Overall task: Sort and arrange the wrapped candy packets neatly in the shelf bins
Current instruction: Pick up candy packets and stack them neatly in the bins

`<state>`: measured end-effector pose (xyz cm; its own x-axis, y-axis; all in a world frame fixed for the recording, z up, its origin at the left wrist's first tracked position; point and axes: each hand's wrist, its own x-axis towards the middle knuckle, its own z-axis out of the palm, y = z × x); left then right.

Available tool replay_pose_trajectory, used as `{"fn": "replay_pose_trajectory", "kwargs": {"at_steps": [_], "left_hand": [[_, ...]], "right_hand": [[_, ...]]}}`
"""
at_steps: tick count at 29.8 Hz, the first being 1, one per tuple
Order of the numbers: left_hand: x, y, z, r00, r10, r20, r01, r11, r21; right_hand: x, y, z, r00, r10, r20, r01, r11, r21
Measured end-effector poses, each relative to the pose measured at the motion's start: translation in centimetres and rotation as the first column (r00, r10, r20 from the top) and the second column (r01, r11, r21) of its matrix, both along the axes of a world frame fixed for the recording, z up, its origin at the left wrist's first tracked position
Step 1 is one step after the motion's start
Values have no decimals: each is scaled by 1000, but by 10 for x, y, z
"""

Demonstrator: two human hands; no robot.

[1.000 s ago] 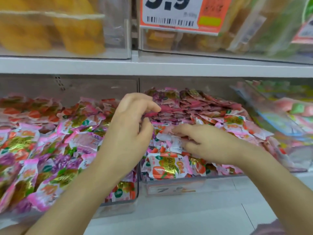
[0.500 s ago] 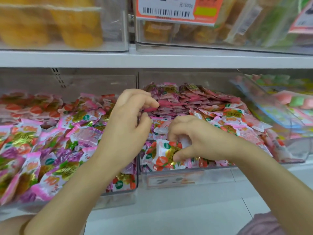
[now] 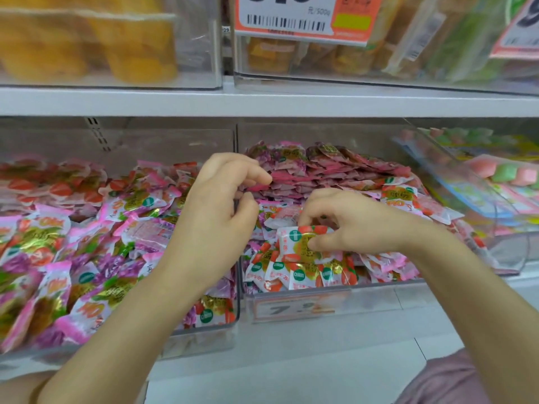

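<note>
Two clear shelf bins hold wrapped candy packets. The middle bin [image 3: 294,306] has a neat stack of pink packets [image 3: 326,173] at its back and loose red-and-gold packets at its front. My right hand [image 3: 353,221] pinches one red-and-gold packet [image 3: 300,243] between thumb and fingers, just above the front pile. My left hand [image 3: 217,208] rests at the divider between the bins, fingers curled against the left edge of the pink stack; whether it grips a packet is hidden. The left bin [image 3: 201,336] is full of mixed pink, purple and red packets [image 3: 87,243].
An upper shelf [image 3: 262,102] carries clear bins of yellow and orange goods and an orange price tag [image 3: 294,16]. On the right stands a tilted clear bin [image 3: 466,199] with pink and green sweets. A price label [image 3: 294,309] sits on the middle bin's front.
My right hand drew back from the pile's middle toward the bin's front and took hold of a red-and-gold packet. My left hand stayed against the pink stack.
</note>
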<state>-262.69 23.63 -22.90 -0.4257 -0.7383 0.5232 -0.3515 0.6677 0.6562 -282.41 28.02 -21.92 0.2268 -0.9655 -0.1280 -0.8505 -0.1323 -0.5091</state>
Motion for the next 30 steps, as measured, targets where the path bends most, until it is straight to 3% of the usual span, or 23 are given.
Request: {"fn": "replay_pose_trajectory", "kwargs": {"at_steps": [6, 12, 14, 18, 22, 25, 27, 30], "left_hand": [[1, 2, 1, 1000, -4, -4, 4, 999, 32], [2, 3, 1, 1000, -9, 21, 8, 999, 38], [2, 3, 1, 1000, -11, 25, 10, 999, 51], [2, 5, 4, 1000, -4, -13, 5, 994, 110], [6, 7, 8, 998, -44, -38, 50, 984, 171], [8, 7, 8, 995, -75, 67, 62, 981, 186], [9, 8, 8, 992, -76, 97, 58, 982, 178], [11, 7, 9, 997, -71, 22, 64, 975, 213]], "right_hand": [[4, -4, -1, 986, 94, -139, -86, 994, 60], [5, -4, 1, 998, 2, 58, -2, 1000, 0], [6, -5, 2, 981, -44, 190, 57, 996, -62], [3, -7, 4, 797, -142, 587, 235, 968, -85], [5, -7, 5, 606, -104, 789, 320, 940, -121], [12, -5, 10, 406, -69, 911, 306, 950, -64], [17, -4, 10, 374, -65, 925, 279, 959, -46], [22, -4, 7, 403, -103, 909, 273, 962, -12]]}}
